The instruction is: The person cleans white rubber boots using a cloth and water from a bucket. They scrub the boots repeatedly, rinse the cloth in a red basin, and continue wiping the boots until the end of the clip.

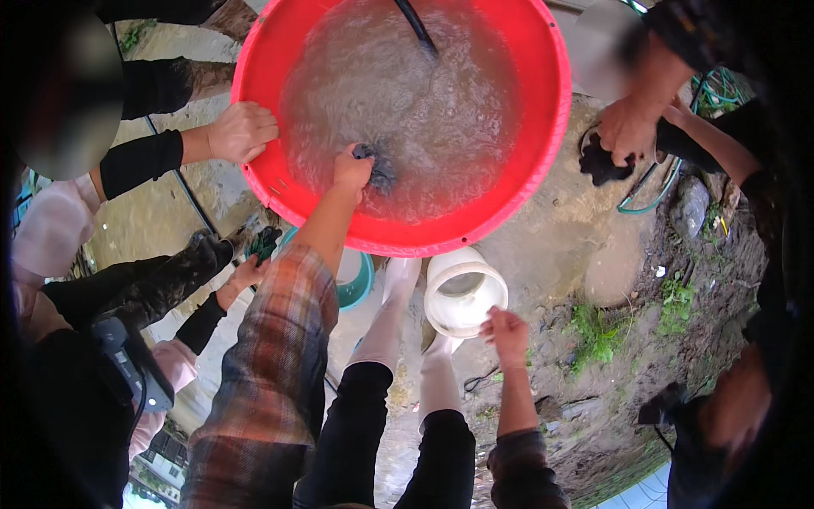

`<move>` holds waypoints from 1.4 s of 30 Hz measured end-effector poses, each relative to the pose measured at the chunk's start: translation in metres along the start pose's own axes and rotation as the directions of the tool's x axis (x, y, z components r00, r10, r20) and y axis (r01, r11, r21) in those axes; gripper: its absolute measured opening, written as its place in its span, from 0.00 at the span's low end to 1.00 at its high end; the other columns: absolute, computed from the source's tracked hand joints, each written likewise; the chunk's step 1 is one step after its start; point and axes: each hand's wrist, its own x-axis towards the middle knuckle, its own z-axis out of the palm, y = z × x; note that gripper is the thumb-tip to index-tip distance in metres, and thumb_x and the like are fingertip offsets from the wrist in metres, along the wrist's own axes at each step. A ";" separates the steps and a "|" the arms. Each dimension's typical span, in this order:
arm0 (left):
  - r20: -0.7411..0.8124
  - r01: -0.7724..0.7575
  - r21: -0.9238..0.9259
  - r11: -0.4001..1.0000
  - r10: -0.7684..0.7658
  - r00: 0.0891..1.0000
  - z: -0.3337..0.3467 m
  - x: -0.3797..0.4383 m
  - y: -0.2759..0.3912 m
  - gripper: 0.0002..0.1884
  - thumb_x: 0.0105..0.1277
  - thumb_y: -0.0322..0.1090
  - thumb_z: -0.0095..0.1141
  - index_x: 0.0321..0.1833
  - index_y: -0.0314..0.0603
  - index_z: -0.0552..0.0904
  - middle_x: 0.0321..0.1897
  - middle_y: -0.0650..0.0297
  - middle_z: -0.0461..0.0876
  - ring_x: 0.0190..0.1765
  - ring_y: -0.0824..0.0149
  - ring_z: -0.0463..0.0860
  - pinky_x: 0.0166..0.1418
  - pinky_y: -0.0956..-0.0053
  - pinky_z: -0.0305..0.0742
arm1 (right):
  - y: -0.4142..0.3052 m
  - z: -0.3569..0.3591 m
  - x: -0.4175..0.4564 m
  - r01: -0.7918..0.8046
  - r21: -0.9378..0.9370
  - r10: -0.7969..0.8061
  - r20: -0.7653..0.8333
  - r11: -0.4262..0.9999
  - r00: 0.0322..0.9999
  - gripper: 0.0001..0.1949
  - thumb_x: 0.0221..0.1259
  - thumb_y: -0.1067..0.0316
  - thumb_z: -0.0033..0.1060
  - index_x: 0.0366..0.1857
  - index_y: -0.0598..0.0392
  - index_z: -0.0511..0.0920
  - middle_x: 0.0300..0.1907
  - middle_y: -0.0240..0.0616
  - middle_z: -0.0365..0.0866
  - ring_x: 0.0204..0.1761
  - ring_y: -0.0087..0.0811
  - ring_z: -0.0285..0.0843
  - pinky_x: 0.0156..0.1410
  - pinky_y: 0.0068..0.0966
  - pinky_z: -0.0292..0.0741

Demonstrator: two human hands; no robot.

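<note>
A large red plastic tub (400,238) of churning, murky water (407,108) stands before me. My left hand (353,168) reaches over its near rim and grips a dark, wet, cloth-like bundle (381,172) at the water's surface. What the bundle is exactly cannot be made out. Close to the near-right rim of a white plastic bucket (467,299) is my right hand (507,331), its fingers bent and slightly blurred. Whether they touch the rim is unclear. The bucket stands at my feet, just outside the tub, with a little cloudy liquid inside.
A black hose (416,25) runs into the tub. Behind my left arm stands a teal bucket (359,283). One co-worker's hand (245,132) rests on the tub's left rim; another person's hand (626,130) at right holds dark material. Stones (690,207) and weeds lie right.
</note>
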 end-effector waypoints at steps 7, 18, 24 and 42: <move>0.030 0.193 0.325 0.926 -0.214 0.976 0.002 -0.005 0.003 0.16 0.59 0.24 0.52 0.52 0.38 0.76 0.42 0.55 0.81 0.43 0.55 0.82 0.47 0.58 0.79 | -0.204 0.111 0.012 0.374 0.488 -0.519 0.203 0.789 0.830 0.19 0.67 0.59 0.53 0.53 0.63 0.74 0.46 0.44 0.81 0.46 0.31 0.80 0.52 0.27 0.76; 0.444 0.526 -0.630 0.570 -0.292 0.847 0.039 -0.140 0.108 0.14 0.55 0.41 0.49 0.44 0.50 0.79 0.38 0.63 0.82 0.40 0.62 0.82 0.36 0.65 0.79 | -0.216 0.148 0.075 -0.244 0.792 -0.338 0.487 0.559 0.806 0.11 0.64 0.65 0.51 0.45 0.56 0.77 0.45 0.38 0.82 0.47 0.37 0.80 0.54 0.31 0.76; 0.450 0.507 -0.679 0.531 -0.245 0.859 0.028 -0.165 0.103 0.21 0.64 0.55 0.54 0.46 0.45 0.80 0.37 0.64 0.81 0.40 0.67 0.81 0.42 0.71 0.77 | -0.198 0.147 -0.039 0.704 0.288 -0.729 -0.027 0.649 0.683 0.20 0.56 0.74 0.45 0.54 0.66 0.73 0.56 0.51 0.74 0.62 0.43 0.70 0.67 0.33 0.64; 0.489 0.406 -0.763 0.503 0.038 0.872 0.022 -0.240 0.120 0.23 0.72 0.43 0.40 0.66 0.42 0.67 0.64 0.56 0.70 0.65 0.60 0.69 0.72 0.65 0.59 | -0.217 0.149 -0.004 0.692 -0.043 -0.687 -0.172 0.721 0.706 0.26 0.58 0.66 0.46 0.63 0.61 0.66 0.72 0.57 0.50 0.75 0.55 0.41 0.76 0.50 0.41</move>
